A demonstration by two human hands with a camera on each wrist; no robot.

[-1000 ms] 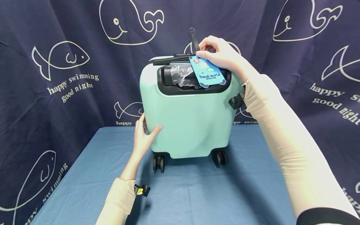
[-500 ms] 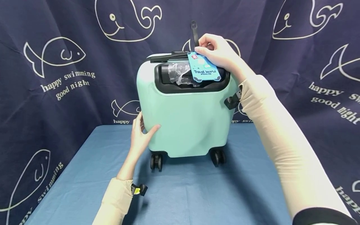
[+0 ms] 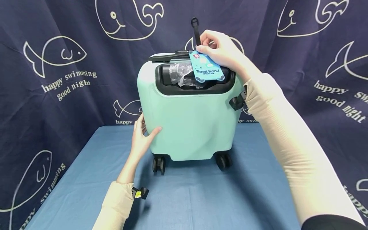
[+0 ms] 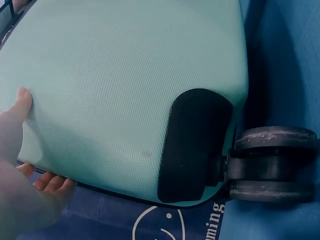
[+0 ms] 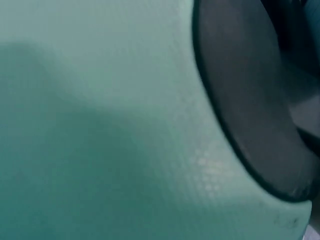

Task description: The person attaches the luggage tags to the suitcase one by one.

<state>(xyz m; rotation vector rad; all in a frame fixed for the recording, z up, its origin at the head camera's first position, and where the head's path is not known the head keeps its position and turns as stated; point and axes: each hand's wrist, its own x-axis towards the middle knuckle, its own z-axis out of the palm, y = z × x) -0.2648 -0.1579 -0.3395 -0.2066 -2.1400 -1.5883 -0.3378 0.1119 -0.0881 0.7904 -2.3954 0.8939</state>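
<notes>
A mint-green suitcase point(image 3: 189, 124) stands upright on its black wheels. My left hand point(image 3: 140, 137) grips its left side edge, thumb on the broad face and fingers round the side. The left wrist view shows this same hand point(image 4: 30, 190) low on the shell, near a double wheel point(image 4: 272, 165). Above the suitcase top, my right hand point(image 3: 219, 49) pinches the black strap point(image 3: 196, 33) of a blue luggage tag point(image 3: 207, 68) printed "Travel World". The tag hangs before the black handle recess point(image 3: 195, 91). Only shell and dark recess point(image 5: 240, 100) appear in the right wrist view.
Crumpled clear plastic point(image 3: 180, 73) wraps part of the telescopic handle in the recess. A black carry handle point(image 3: 169, 57) runs along the suitcase top. Blue cloth point(image 3: 178, 198) covers the table; a navy printed curtain point(image 3: 69, 105) hangs behind and at both sides.
My right hand has lifted slightly with the strap, whose buckle end stands a little higher. The tag hangs closer to upright. My left hand keeps its grip; the whole view has shifted slightly.
</notes>
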